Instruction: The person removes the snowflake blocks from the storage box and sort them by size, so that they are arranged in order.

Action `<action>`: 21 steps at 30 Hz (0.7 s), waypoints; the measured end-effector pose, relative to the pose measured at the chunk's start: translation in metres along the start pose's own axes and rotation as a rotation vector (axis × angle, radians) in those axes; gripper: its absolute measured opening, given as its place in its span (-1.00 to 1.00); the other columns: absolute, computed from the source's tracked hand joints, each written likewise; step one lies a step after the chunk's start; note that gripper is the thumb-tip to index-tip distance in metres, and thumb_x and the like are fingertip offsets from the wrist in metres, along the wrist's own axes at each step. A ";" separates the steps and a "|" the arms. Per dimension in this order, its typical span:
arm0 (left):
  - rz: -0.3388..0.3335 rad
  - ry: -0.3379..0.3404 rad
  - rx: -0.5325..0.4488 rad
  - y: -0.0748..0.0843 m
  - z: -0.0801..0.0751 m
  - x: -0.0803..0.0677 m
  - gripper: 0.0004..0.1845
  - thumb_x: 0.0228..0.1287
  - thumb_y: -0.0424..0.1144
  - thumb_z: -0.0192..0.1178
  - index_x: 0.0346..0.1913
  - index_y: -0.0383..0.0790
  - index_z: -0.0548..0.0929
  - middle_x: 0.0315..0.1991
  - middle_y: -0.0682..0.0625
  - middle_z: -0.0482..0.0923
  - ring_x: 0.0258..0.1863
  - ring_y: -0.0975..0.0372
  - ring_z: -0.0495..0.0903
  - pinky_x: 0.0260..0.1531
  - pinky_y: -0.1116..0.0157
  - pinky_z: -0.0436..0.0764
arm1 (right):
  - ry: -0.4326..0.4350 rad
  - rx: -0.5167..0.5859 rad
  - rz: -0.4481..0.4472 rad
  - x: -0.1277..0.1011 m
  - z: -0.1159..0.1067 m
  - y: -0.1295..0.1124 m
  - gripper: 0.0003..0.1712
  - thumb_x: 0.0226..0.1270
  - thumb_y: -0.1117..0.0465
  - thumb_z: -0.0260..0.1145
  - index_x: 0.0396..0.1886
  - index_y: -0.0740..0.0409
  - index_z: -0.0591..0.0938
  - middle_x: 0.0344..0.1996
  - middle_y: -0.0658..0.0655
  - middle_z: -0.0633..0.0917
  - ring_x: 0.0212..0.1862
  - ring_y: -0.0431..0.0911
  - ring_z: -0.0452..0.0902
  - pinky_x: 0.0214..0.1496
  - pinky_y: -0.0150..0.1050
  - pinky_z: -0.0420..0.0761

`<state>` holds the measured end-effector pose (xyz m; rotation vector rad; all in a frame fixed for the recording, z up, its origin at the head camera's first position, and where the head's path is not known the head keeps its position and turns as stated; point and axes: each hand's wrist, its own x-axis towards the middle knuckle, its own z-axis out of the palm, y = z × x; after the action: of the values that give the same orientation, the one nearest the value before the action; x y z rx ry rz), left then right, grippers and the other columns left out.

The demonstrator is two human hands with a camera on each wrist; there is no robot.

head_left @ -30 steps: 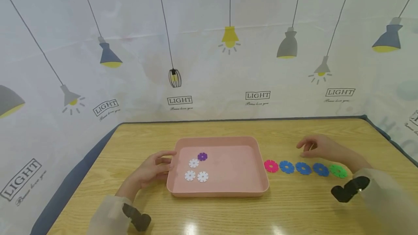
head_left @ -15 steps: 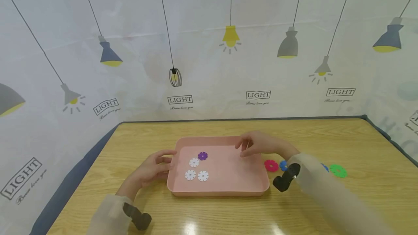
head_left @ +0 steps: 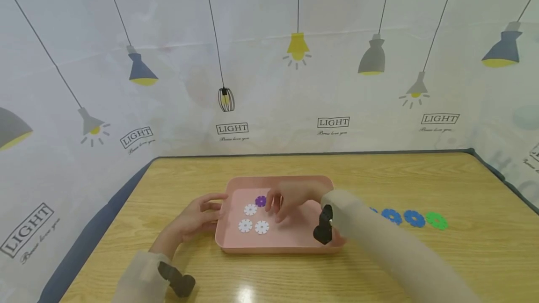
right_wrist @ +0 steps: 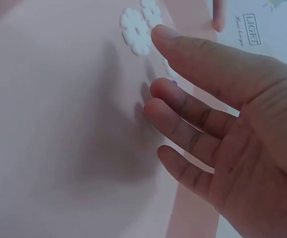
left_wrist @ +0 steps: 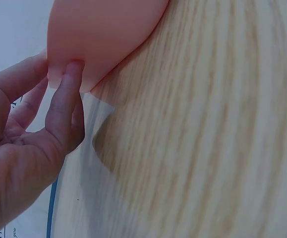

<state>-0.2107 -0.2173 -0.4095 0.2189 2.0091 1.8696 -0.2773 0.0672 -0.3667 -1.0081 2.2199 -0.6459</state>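
A pink rectangular tray point(head_left: 252, 246) sits in the lower middle of the head view on a wooden table point(head_left: 379, 172), its long axis running left to right across the frame and its open side facing up. Inside, toward its left half, lie a purple snowflake disc point(head_left: 260, 201) and three white snowflake discs point(head_left: 250, 210), all flat on the tray floor; the right half of the floor is bare, partly hidden by the right sleeve point(head_left: 379, 242). The left hand point(head_left: 191, 219) rests at the tray's left edge; the left wrist view shows a fingertip pressed against the rim while the other fingers lie loosely bent, clasping nothing. The right hand point(head_left: 290, 200) hovers over the tray floor just right of the purple disc, its fingers point(right_wrist: 193, 111) spread and relaxed with nothing between them; whether a fingertip touches the purple disc cannot be told. To the right of the tray a row of discs lies flat on the table: two blue discs point(head_left: 392, 216) and a green disc point(head_left: 436, 221), with another blue one mostly hidden behind the sleeve. The table is bare behind the tray and in front of it. A second ago the right hand was out above that row, and half a second ago over the tray's far right corner; the left hand has stayed put.
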 end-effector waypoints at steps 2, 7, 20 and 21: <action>0.001 -0.001 -0.006 0.000 0.000 0.000 -0.43 0.27 -0.43 0.08 0.31 -0.42 0.17 0.10 -0.38 0.24 -0.07 0.06 0.47 -0.09 0.12 0.55 | -0.014 -0.014 -0.014 0.007 0.003 -0.004 -0.75 -0.02 0.20 0.47 -0.29 0.00 0.65 -0.39 0.00 0.61 -0.34 -0.20 0.45 -0.26 -0.37 0.49; 0.001 -0.006 -0.018 0.000 0.000 0.000 -0.43 0.27 -0.43 0.08 0.31 -0.43 0.16 0.10 -0.38 0.24 -0.07 0.07 0.46 -0.09 0.12 0.55 | -0.034 -0.035 -0.026 0.019 0.010 -0.010 -0.77 -0.07 0.19 0.50 -0.37 0.03 0.64 -0.48 -0.04 0.57 -0.39 -0.23 0.41 -0.32 -0.41 0.48; 0.009 -0.007 -0.007 0.000 0.000 0.001 -0.43 0.26 -0.46 0.07 0.30 -0.45 0.16 0.06 -0.37 0.25 -0.09 0.07 0.47 -0.09 0.12 0.55 | -0.017 -0.079 -0.012 0.030 0.019 -0.012 -0.73 -0.09 0.23 0.51 -0.38 0.08 0.60 -0.55 -0.03 0.48 -0.46 -0.22 0.35 -0.40 -0.42 0.37; 0.008 -0.008 -0.008 0.000 0.000 0.002 -0.44 0.26 -0.47 0.06 0.30 -0.45 0.16 0.06 -0.37 0.25 -0.09 0.07 0.47 -0.09 0.12 0.55 | -0.013 -0.082 -0.006 0.030 0.019 -0.012 -0.73 -0.10 0.23 0.52 -0.38 0.08 0.60 -0.55 -0.03 0.48 -0.46 -0.22 0.35 -0.40 -0.42 0.38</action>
<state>-0.2122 -0.2171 -0.4102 0.2323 1.9980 1.8790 -0.2737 0.0332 -0.3814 -1.0571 2.2487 -0.5542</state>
